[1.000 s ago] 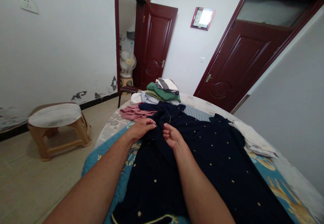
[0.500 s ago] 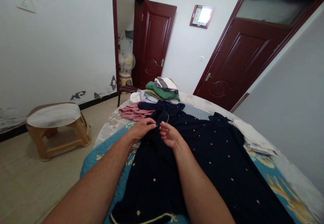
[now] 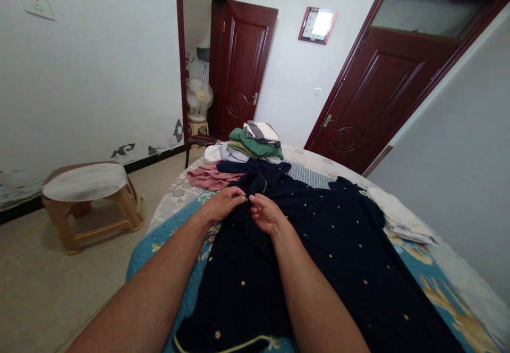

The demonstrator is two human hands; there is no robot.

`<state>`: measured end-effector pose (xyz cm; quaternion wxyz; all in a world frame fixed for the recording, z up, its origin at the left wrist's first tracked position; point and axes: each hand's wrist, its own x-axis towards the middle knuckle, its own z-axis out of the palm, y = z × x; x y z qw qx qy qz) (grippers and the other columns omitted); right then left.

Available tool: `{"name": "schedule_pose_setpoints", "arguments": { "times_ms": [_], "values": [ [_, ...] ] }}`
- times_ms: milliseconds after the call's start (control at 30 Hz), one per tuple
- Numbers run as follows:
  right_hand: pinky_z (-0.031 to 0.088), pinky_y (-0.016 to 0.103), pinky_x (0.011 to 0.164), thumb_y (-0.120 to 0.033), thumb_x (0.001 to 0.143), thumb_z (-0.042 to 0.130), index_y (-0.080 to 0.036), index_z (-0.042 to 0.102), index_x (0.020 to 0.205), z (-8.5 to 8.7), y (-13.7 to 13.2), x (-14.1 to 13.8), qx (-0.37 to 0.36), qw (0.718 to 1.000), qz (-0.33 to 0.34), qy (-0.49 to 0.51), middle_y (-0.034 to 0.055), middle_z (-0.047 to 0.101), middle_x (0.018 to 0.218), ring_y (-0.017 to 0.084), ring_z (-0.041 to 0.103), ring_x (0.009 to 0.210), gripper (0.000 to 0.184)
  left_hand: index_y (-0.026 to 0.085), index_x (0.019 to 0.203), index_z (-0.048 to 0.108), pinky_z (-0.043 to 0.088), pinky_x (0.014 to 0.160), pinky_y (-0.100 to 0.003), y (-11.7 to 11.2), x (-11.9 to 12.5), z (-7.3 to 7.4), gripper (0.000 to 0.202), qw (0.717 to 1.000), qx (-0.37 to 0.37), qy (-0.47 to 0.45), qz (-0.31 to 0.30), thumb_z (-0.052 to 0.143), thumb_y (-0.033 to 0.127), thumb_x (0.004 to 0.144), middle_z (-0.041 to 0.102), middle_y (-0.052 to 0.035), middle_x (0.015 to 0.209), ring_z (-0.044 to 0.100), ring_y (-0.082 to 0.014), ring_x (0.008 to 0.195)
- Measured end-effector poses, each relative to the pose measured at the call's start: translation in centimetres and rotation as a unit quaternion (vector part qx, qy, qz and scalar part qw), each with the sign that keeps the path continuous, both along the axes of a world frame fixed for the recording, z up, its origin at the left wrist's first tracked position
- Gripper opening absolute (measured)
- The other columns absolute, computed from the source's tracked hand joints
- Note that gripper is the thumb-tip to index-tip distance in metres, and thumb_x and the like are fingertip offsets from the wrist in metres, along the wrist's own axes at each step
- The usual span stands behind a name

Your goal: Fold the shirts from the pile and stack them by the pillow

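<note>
A dark navy garment with small pale dots lies spread over the bed. My left hand rests on its upper left part, fingers pinched on the cloth. My right hand sits just beside it, fingers curled and pinching the same fold of cloth. The two sets of fingertips nearly touch at the garment's front opening.
Beyond the hands lies a pile of folded clothes and a pink garment. White cloth lies at the bed's right side. A low wooden stool stands on the floor at left. A small stool and dark red doors stand behind.
My right hand has moved left toward my left hand and closed its fingers on the navy cloth. My left hand has stayed put.
</note>
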<state>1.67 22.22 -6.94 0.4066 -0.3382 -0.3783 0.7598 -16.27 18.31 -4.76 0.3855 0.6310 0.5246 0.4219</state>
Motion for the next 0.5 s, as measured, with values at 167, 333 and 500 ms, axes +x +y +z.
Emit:
{"name": "schedule_pose_setpoints", "arguments": {
  "times_ms": [167,333,500],
  "values": [
    [0.023,0.018,0.039,-0.036,0.063,0.087,-0.021,0.058,0.082,-0.5,-0.2,-0.7,0.096,0.992,-0.050,-0.057,-0.0102,0.048,0.051,0.006,0.040,0.041,0.038,0.017,0.091,0.071,0.041,0.063,-0.026,0.2,0.1,-0.2,0.031,0.995,-0.038,-0.087,0.030,0.073,0.043,0.074,0.068,-0.0005,0.077,0.059,-0.0163,0.069],
    [0.029,0.020,0.039,-0.034,0.071,0.073,-0.020,0.065,0.086,-1.1,0.0,-1.0,0.177,0.971,-0.080,-0.139,-0.0081,0.052,0.048,0.008,0.041,0.040,0.022,0.018,0.096,0.070,0.040,0.059,-0.025,0.3,0.1,-0.4,0.029,0.987,-0.046,-0.145,0.043,0.074,0.036,0.073,0.066,0.0016,0.072,0.058,-0.0145,0.064],
    [0.031,0.020,0.040,-0.034,0.075,0.067,-0.020,0.065,0.083,-1.2,0.0,-0.8,0.213,0.960,-0.074,-0.166,-0.0074,0.053,0.048,0.008,0.042,0.040,0.016,0.017,0.099,0.076,0.047,0.072,-0.028,0.7,-0.1,-0.9,0.031,0.988,-0.035,-0.150,0.013,0.076,0.030,0.070,0.074,-0.0027,0.086,0.065,-0.0172,0.077]
  ]
}}
